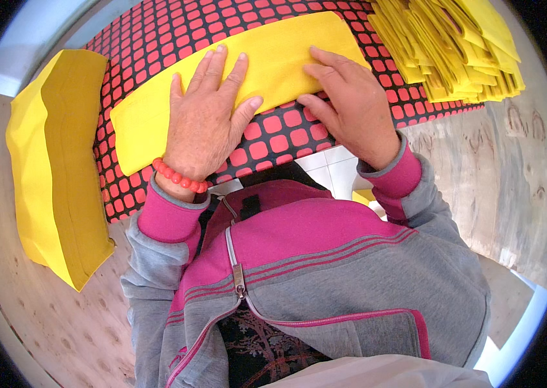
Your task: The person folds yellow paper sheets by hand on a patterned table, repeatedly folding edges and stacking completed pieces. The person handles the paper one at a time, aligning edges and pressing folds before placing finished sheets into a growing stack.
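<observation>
Yellow folded piece (280,61): The long, flat piece is lying slantwise before me on the patterned surface, and both my hands are touching it.
Left hand (205,126): I am resting it palm down on the piece, left of the middle, fingers spread and unclenched, grasping nothing.
Right hand (354,103): I am setting its fingertips on the piece toward the right end, fingers loosely bent, nothing gripped; I cannot tell whether the thumb is touching it.
Red bead bracelet (180,179): I am wearing it on my left wrist, beside the magenta cuff.
Patterned cover (147,55): Its red rounded squares on black are spreading beneath the piece.
Yellow pile (461,52): Folded layers are sitting on the cover at upper right, their edges uneven.
Large yellow piece (70,161): It is standing out at my left, beside the cover, creased lengthwise.
Grey and magenta jacket (325,258): I am wearing it partly unzipped.
</observation>
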Motion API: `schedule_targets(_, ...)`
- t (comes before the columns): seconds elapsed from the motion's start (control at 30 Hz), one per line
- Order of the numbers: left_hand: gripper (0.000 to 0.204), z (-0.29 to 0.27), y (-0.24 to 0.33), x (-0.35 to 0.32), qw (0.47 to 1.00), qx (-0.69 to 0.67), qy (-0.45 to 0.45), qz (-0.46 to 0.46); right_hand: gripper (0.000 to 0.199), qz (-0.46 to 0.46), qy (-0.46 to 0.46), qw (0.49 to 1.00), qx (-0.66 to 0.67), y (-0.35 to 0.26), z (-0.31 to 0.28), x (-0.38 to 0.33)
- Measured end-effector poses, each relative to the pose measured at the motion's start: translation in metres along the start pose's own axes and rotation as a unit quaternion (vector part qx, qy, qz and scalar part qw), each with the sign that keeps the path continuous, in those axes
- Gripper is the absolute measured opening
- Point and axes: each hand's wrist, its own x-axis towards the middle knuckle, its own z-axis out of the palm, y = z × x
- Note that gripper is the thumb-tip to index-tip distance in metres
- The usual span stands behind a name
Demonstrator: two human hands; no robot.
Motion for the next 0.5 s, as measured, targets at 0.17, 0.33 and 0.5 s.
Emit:
schedule_targets(0.17, 0.064, 0.001, 0.0, -0.001, 1.0, 0.005, -0.005, -0.003, 0.028, 0.02, -0.029, 0.999, 0.0, 0.005, -0.016, -0.01)
schedule_targets(0.33, 0.066, 0.001, 0.001, -0.003, 1.0, 0.01, -0.003, 0.001, 0.023, 0.033, -0.037, 0.998, 0.029, 0.007, -0.022, -0.015)
schedule_targets(0.5, 0.065, 0.0, 0.0, -0.002, 1.0, 0.005, 0.003, 0.007, 0.02, 0.045, -0.048, 0.997, 0.049, 0.018, -0.025, -0.001)
